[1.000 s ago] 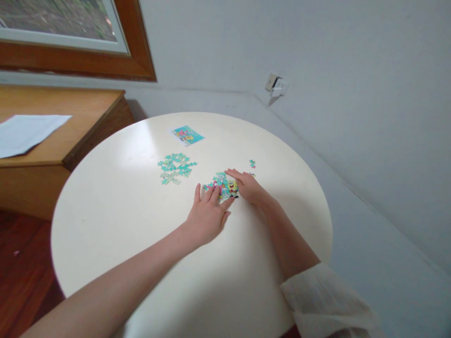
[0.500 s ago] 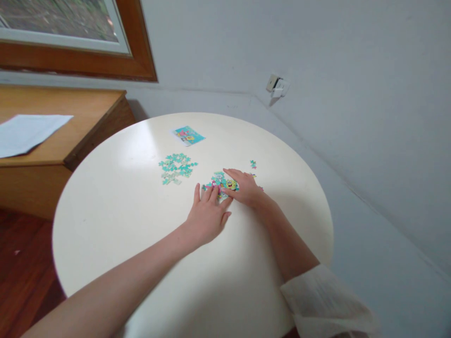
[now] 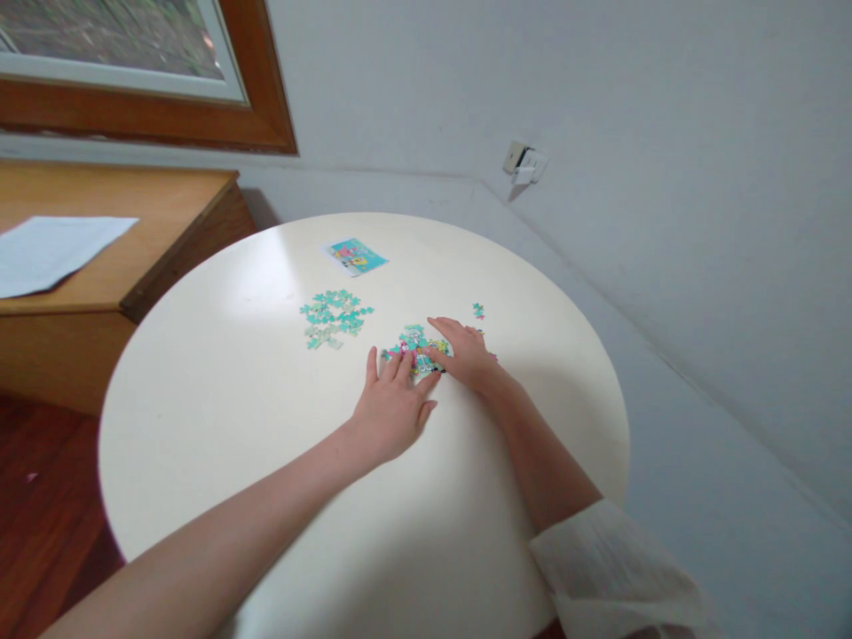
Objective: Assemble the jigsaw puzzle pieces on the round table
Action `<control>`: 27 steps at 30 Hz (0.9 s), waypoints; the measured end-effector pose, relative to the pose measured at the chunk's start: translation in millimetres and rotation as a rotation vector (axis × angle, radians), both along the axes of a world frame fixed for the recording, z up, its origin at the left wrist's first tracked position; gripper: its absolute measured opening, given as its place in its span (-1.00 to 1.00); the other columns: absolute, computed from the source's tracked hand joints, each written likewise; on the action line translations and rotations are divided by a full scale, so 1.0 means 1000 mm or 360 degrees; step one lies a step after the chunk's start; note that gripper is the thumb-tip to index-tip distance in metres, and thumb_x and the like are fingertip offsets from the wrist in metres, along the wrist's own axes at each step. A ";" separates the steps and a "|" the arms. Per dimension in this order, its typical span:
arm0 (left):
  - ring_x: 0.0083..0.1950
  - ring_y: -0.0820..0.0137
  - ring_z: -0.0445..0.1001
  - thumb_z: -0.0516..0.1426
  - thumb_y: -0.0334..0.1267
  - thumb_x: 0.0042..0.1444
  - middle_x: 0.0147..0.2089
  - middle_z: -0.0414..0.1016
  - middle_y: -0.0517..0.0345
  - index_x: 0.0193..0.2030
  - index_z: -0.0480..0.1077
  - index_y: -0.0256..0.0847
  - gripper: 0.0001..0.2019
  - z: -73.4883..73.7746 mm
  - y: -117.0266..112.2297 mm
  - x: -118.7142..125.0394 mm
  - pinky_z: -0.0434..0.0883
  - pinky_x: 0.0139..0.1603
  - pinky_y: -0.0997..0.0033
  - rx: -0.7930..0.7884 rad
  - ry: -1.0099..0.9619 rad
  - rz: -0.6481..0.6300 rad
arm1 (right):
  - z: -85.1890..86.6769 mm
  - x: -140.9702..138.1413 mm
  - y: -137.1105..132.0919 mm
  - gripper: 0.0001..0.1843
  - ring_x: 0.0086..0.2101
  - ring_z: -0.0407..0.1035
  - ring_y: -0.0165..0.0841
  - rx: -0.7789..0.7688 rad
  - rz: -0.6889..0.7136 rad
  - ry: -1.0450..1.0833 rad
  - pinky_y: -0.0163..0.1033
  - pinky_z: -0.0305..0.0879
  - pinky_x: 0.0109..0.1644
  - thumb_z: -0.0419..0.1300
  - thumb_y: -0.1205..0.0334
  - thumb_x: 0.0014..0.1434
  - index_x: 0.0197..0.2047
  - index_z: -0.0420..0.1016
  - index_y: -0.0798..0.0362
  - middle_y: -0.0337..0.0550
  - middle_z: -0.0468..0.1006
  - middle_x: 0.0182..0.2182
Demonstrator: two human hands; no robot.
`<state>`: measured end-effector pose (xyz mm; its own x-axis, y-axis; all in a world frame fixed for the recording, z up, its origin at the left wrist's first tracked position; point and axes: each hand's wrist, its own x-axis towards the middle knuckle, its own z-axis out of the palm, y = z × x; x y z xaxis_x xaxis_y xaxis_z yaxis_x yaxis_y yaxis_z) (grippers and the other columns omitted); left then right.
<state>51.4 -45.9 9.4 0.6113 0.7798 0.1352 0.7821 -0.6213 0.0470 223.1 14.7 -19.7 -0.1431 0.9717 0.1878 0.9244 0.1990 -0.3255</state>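
A partly joined jigsaw puzzle (image 3: 414,337) in teal, pink and yellow lies flat on the white round table (image 3: 219,426). My left hand (image 3: 392,408) rests with spread fingers on its near left part, fingertips touching the pink area. From the right, my right hand (image 3: 466,355) reaches over the yellow part, thumb and fingers apart, covering some of it. Neither hand visibly holds a piece. Beyond the right hand lie a few loose puzzle pieces (image 3: 478,311), some of them partly hidden by it.
A heap of loose teal puzzle pieces (image 3: 333,315) lies left of the puzzle. Behind it is a picture card (image 3: 358,256). A wooden cabinet (image 3: 179,204) with a white sheet (image 3: 59,253) stands at the left. A wall socket with a plug (image 3: 525,166) is at the back right.
My right hand has shifted slightly to the right, and its thumb now covers more of the yellow part. My left hand stays in place.
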 end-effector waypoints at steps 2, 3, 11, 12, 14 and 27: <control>0.27 0.06 0.12 -0.04 -0.09 0.20 0.23 0.20 -0.11 0.17 0.22 -0.02 -0.60 0.000 0.000 0.000 -0.09 0.23 -0.26 0.0007 -0.0004 -0.0001 | 0.002 0.000 -0.001 -0.47 0.18 0.09 -0.22 -0.0024 -0.0018 -0.0010 0.07 -0.05 0.22 0.02 0.11 0.16 0.21 0.17 0.00 -0.06 0.24 0.19; 0.26 0.06 0.12 -0.03 -0.10 0.20 0.23 0.21 -0.12 0.17 0.22 -0.02 -0.60 0.000 0.000 0.000 -0.09 0.23 -0.26 0.0012 -0.0006 -0.0001 | 0.003 0.000 -0.001 -0.47 0.18 0.09 -0.23 -0.0038 -0.0021 -0.0013 0.07 -0.05 0.22 0.01 0.13 0.17 0.21 0.17 0.00 -0.06 0.23 0.19; 0.26 0.07 0.13 -0.03 -0.09 0.19 0.22 0.22 -0.11 0.15 0.24 -0.01 -0.61 0.000 0.000 0.000 -0.08 0.22 -0.26 0.0032 -0.0017 -0.0002 | 0.003 0.003 0.001 -0.51 0.18 0.09 -0.26 -0.0057 0.0010 -0.0019 0.06 -0.04 0.23 -0.07 0.21 0.19 0.20 0.18 0.02 -0.09 0.24 0.19; 0.26 0.07 0.14 -0.03 -0.09 0.19 0.22 0.22 -0.11 0.15 0.24 -0.01 -0.61 0.000 0.000 0.000 -0.08 0.22 -0.26 0.0034 -0.0021 -0.0004 | 0.003 0.004 0.001 -0.51 0.18 0.09 -0.26 -0.0052 0.0015 -0.0021 0.06 -0.04 0.22 -0.08 0.21 0.20 0.20 0.18 0.02 -0.09 0.24 0.19; 0.26 0.07 0.13 -0.03 -0.09 0.19 0.22 0.22 -0.12 0.16 0.24 -0.01 -0.61 0.000 0.000 -0.001 -0.07 0.22 -0.25 0.0038 -0.0022 -0.0007 | 0.002 0.005 0.002 -0.52 0.18 0.10 -0.26 -0.0045 0.0023 -0.0023 0.06 -0.02 0.22 -0.09 0.22 0.20 0.20 0.19 0.01 -0.10 0.25 0.18; 0.27 0.06 0.11 -0.05 -0.10 0.21 0.25 0.18 -0.12 0.17 0.23 -0.02 -0.61 -0.001 0.001 -0.002 -0.10 0.23 -0.24 -0.0009 -0.0030 -0.0032 | 0.000 0.010 0.005 -0.49 0.15 0.14 -0.32 -0.0018 0.0069 -0.0025 -0.02 0.04 0.20 -0.15 0.38 0.17 0.18 0.22 0.00 -0.11 0.28 0.17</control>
<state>49.7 -44.6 8.5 0.6244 0.7681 0.1422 0.7684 -0.6367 0.0651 232.7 19.5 -19.2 -0.1882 0.9665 0.1744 0.9199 0.2357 -0.3134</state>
